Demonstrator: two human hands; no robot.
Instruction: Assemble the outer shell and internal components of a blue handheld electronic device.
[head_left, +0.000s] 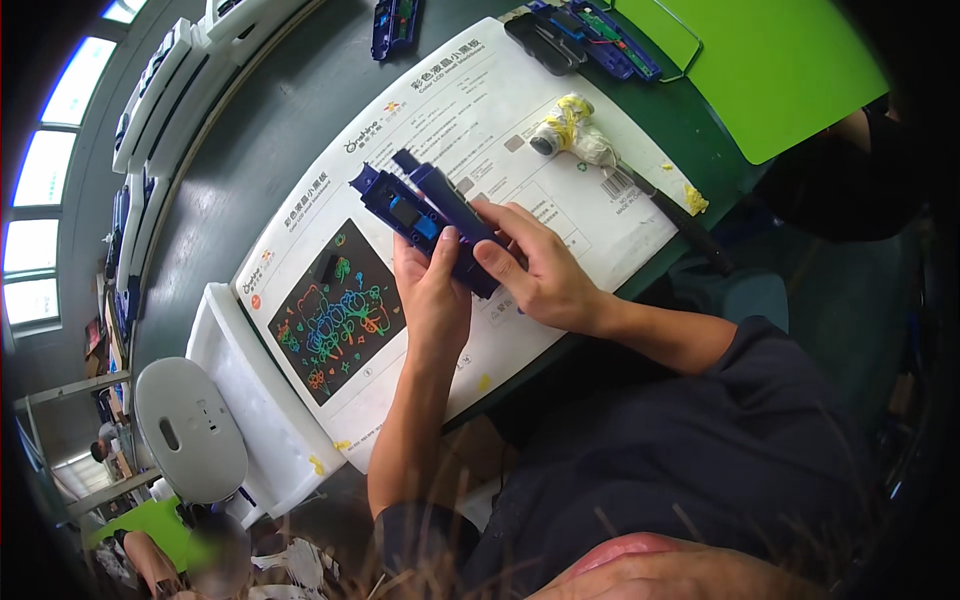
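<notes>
Dark shirt: nearest my camera, behind and below both hands.
Grey oval panel: well to the left of the left hand, at the outer side of a white bin.
Printed white sheet: spread under both hands on a dark green table; its black picture panel shows just left of the left hand.
Spare blue shell: well ahead of the left hand, near the table's far side.
Left hand: wrapped around the uncovered blue half, thumb pressed near a brighter blue insert.
Slim blue half: between the hands, beside its partner; I can't tell whether the two touch under the fingers.
Right hand: gripping the slim half, fingers bent, thumb near its lower end.
Progress: I judge it partway; parts sit inside the uncovered half, while the halves aren't mated as one body, so bringing them together looks undone.
Wrapped-head tool: ahead and right of the right hand, untouched.
More blue shells: farther ahead of the right hand, beside a black casing.
Bright green board: far off, ahead and right of the right hand.
</notes>
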